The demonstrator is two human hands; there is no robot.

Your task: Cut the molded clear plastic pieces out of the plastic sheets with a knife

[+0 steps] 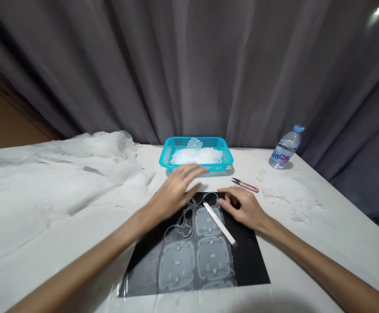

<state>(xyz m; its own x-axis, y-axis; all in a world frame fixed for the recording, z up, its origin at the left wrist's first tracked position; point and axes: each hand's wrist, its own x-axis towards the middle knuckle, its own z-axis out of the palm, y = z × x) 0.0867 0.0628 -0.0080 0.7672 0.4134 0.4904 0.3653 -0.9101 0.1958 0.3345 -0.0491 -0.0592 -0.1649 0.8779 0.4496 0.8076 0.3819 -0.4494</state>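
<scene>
My left hand [181, 189] reaches over the far edge of the black mat [249, 256], fingers stretched out and apart near the front of a blue basket [165, 161]. Inside the basket are white translucent pieces [205, 155]. My right hand [244, 208] rests at the mat's far right edge, its fingers loosely bent, with a gap between thumb and forefinger. Between the hands, a slim white stick-like tool [220, 224] lies slanted on a clear plastic sheet [178, 261] with rounded-square panels. Part of the sheet near my left hand shows cut-out outlines.
Pink-handled thread snips [246, 185] lie beyond my right hand. A water bottle [285, 148] stands at the back right, near thin clear scraps [293, 191]. A large heap of white translucent film [62, 187] covers the table's left side. A grey curtain [189, 65] hangs behind.
</scene>
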